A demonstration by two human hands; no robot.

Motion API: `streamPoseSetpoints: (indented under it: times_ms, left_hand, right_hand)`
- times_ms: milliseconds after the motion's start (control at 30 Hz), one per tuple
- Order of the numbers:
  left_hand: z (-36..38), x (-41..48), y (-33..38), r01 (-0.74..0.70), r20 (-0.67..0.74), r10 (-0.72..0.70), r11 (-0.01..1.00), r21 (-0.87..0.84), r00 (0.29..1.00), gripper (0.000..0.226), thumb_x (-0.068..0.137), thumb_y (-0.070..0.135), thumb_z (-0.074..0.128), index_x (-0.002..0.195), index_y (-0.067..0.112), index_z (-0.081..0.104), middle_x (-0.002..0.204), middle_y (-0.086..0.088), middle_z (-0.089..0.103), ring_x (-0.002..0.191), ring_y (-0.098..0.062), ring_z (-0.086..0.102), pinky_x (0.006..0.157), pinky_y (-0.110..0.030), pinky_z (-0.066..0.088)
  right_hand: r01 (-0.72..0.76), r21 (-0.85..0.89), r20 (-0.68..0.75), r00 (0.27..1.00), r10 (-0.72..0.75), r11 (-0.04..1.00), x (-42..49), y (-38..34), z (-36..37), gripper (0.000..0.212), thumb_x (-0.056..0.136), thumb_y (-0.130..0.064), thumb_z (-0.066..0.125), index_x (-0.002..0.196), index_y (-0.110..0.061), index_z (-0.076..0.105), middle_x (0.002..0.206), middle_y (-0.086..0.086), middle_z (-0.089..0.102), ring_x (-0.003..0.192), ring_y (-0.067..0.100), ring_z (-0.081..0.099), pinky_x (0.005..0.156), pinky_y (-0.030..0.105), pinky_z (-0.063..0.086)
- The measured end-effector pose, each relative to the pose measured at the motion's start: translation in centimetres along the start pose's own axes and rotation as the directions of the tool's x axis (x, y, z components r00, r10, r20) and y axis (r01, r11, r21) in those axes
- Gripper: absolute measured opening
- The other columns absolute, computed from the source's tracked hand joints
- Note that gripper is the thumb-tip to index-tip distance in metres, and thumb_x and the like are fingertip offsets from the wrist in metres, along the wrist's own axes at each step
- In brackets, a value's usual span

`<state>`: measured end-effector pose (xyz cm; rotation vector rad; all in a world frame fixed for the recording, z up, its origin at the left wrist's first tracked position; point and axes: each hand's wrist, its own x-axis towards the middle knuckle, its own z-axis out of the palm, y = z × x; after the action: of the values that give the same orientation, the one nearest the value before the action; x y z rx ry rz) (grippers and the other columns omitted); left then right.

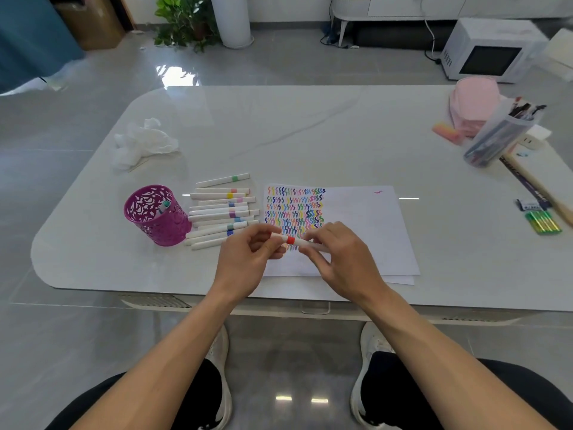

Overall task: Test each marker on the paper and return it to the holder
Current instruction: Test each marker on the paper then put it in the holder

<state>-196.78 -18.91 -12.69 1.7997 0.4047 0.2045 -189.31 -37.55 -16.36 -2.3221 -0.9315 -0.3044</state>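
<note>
Head view: above the near edge of the paper, left hand and right hand each pinch an end of the red-banded marker, probably a cap step; next, a test stroke or the holder left of the paper.

No text legible anywhere, paper carrying only rows of coloured squiggles and one small pink mark, blue-and-white packet at the right with print too blurred to read, pale lettering along a dark strip equally unreadable
</note>
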Motion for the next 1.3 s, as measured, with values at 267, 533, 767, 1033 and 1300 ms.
streamPoseSetpoints:
  times_ms: [267, 533, 767, 1033, 1300]
  left_hand:
    - [0.5, 0.4, -1.4, -0.072, 0.097, 0.043, 0.945, 0.318, 0.994, 0.016, 0.094, 0.027, 0.069, 0.109, 0.023, 0.072, 0.085, 0.011, 0.074, 0.076, -0.002, 0.072, 0.081, -0.027, 0.061]
    - [0.8, 0.7, -1.3, -0.128, 0.154, 0.079, 0.932, 0.34, 0.985, 0.024, 0.096, 0.028, 0.066, 0.118, 0.026, 0.074, 0.088, 0.014, 0.073, 0.078, 0.002, 0.069, 0.075, -0.015, 0.057]
    - [1.0, 0.8, -1.3, -0.121, 0.17, 0.069, 0.942, 0.314, 0.983, 0.023, 0.095, 0.032, 0.065, 0.113, 0.023, 0.076, 0.085, 0.014, 0.073, 0.075, -0.001, 0.07, 0.074, -0.017, 0.058]
    - [1.5, 1.4, -1.4, -0.089, 0.183, 0.018, 0.917, 0.388, 0.983, 0.013, 0.098, 0.029, 0.062, 0.099, 0.026, 0.075, 0.078, 0.014, 0.071, 0.069, 0.002, 0.066, 0.065, -0.014, 0.053]
    - [1.8, 1.7, -1.2, -0.074, 0.189, 0.003, 0.926, 0.369, 0.982, 0.015, 0.098, 0.029, 0.062, 0.094, 0.024, 0.075, 0.075, 0.012, 0.071, 0.066, -0.001, 0.066, 0.065, -0.019, 0.055]
  right_hand:
    - [-0.01, -0.052, 0.043, 0.999, 0.012, 0.999, -0.1, 0.8, 0.1, 0.018, 0.094, -0.026, 0.073, 0.108, -0.014, 0.072, 0.1, 0.001, 0.073, 0.086, 0.022, 0.064, 0.071, 0.033, 0.054]
    - [-0.001, -0.036, 0.146, 0.989, 0.006, 0.999, 0.0, 0.4, 0.7, 0.033, 0.1, -0.044, 0.054, 0.122, -0.024, 0.068, 0.099, -0.002, 0.064, 0.089, 0.019, 0.059, 0.079, 0.032, 0.048]
    - [0.01, -0.067, 0.117, 0.993, -0.002, 0.998, 0.4, 0.7, 0.6, 0.039, 0.099, -0.053, 0.05, 0.114, -0.025, 0.074, 0.092, -0.002, 0.065, 0.079, 0.019, 0.06, 0.065, 0.028, 0.046]
    - [0.022, -0.028, 0.152, 0.988, -0.017, 0.999, 0.2, 0.6, 0.4, 0.035, 0.102, -0.052, 0.048, 0.11, -0.032, 0.075, 0.087, -0.011, 0.074, 0.072, 0.013, 0.066, 0.055, 0.03, 0.048]
    - [-0.001, -0.116, 0.174, 0.984, 0.022, 0.993, 0.3, 0.5, 0.5, 0.035, 0.102, -0.056, 0.045, 0.096, -0.031, 0.069, 0.08, -0.01, 0.072, 0.065, 0.015, 0.066, 0.053, 0.031, 0.05]
